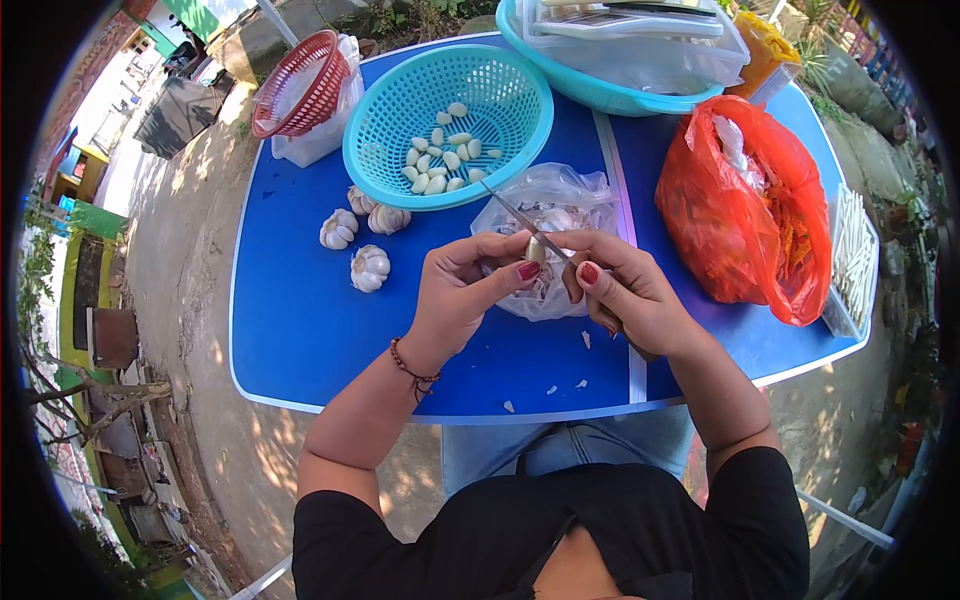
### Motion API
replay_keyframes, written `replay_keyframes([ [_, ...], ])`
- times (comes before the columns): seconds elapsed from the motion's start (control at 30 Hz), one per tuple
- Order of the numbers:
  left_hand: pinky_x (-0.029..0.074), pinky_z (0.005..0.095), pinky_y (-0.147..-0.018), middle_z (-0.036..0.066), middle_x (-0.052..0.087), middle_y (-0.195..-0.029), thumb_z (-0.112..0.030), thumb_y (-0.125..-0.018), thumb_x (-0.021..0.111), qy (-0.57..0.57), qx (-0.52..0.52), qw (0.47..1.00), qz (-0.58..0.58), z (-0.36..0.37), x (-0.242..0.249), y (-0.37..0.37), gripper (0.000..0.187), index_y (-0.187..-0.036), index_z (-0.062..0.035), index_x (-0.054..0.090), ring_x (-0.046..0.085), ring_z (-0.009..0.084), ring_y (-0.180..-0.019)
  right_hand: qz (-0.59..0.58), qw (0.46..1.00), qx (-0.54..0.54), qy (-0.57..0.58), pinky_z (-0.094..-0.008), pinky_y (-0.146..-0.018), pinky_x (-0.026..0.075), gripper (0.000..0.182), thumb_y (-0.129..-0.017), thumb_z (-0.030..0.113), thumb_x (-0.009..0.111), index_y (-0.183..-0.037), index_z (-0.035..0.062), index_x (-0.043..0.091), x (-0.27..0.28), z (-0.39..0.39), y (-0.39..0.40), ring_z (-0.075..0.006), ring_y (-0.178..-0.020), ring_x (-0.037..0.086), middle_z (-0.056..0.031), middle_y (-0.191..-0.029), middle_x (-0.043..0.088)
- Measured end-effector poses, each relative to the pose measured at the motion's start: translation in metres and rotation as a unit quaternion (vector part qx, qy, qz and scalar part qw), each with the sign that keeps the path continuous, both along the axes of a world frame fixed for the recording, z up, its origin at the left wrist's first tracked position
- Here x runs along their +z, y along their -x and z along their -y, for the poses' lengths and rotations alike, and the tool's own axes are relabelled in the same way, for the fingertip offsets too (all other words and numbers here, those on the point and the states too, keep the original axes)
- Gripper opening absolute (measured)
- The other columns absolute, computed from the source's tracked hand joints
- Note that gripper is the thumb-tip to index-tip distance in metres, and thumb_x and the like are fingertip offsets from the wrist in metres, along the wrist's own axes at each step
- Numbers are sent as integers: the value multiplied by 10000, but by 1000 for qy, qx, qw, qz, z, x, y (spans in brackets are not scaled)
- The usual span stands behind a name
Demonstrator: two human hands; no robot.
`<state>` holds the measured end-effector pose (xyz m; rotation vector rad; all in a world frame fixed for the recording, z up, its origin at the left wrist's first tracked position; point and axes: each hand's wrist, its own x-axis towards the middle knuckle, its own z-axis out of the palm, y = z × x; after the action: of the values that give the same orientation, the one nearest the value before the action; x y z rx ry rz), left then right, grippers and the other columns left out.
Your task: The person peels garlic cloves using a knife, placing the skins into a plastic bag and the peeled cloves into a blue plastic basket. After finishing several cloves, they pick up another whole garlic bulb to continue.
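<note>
Between the thumb and fingers of my left hand (475,285) is a garlic clove (536,252). My right hand (622,290) grips a knife (518,217), its blade slanting up to the left and lying against the clove. Below both hands, a clear plastic bag (575,195) holds garlic skins and is partly hidden by my fingers. Beyond it, a turquoise basket (365,135) contains several peeled cloves (436,184). Whole garlic bulbs (370,268) sit on the blue table (300,330), left of my left hand.
An open red plastic bag (700,230) stands at the right, beside a container of white sticks (852,250). A turquoise basin (600,95) with plastic containers is at the back. A red basket (300,85) sits at the far left corner. Skin scraps (552,390) lie near the front edge.
</note>
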<state>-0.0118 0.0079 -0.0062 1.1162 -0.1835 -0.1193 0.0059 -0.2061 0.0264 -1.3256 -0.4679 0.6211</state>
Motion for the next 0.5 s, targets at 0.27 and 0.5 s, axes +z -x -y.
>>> replay_keyframes([
  [0.27,563,315,-811,124,638,-1034,5,-829,656,1,-6,1000,-5,-4,-5,-2,227,-1054,24,631,663,203,-912,5,1000,-6,16,-161,-462,297,367,-984,211,446,-1334,108,488,3,-3,1,-8,-540,348,8,-793,487],
  [0.5,558,313,-819,125,647,-1015,13,-823,660,4,-2,1000,-18,-1,0,-1,221,-1043,13,636,663,195,-905,-4,1000,-1,9,-161,-473,323,368,-978,207,452,-1328,101,494,2,1,-1,-7,-581,418,-18,-839,519],
])
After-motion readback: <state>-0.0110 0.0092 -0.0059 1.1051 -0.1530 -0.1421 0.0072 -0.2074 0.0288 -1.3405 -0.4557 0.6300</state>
